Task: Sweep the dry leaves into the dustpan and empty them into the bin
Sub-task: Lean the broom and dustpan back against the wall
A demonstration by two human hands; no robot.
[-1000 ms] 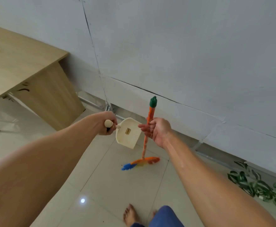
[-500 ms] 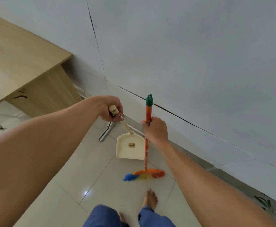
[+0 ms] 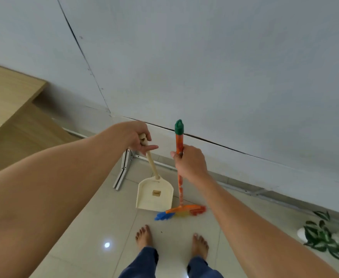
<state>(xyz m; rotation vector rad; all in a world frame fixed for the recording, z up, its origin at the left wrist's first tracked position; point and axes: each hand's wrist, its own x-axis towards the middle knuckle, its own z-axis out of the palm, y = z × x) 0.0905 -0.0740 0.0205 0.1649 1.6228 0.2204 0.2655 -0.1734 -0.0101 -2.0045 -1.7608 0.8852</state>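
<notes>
My left hand [image 3: 137, 137] grips the top of a cream dustpan's long handle; the dustpan [image 3: 155, 194] hangs upright with its mouth near the tiled floor by the wall. My right hand [image 3: 190, 162] holds the orange shaft of a small broom [image 3: 179, 169] with a green cap. Its blue, yellow and red bristle head [image 3: 181, 212] rests on the floor just right of the dustpan. A pile of green and white leaves [image 3: 329, 236] lies on the floor at the far right. No bin is in view.
A white wall [image 3: 204, 67] runs close ahead, with a metal rail along its base. A wooden desk [image 3: 10, 109] stands at the left, and a metal leg [image 3: 123, 171] is behind the dustpan. My bare feet [image 3: 144, 235] stand just behind the broom.
Both hands have lowered the dustpan and broom toward the floor beside the wall. My right hand closed around the broom shaft, and the dustpan swung from tilted to hanging upright.
</notes>
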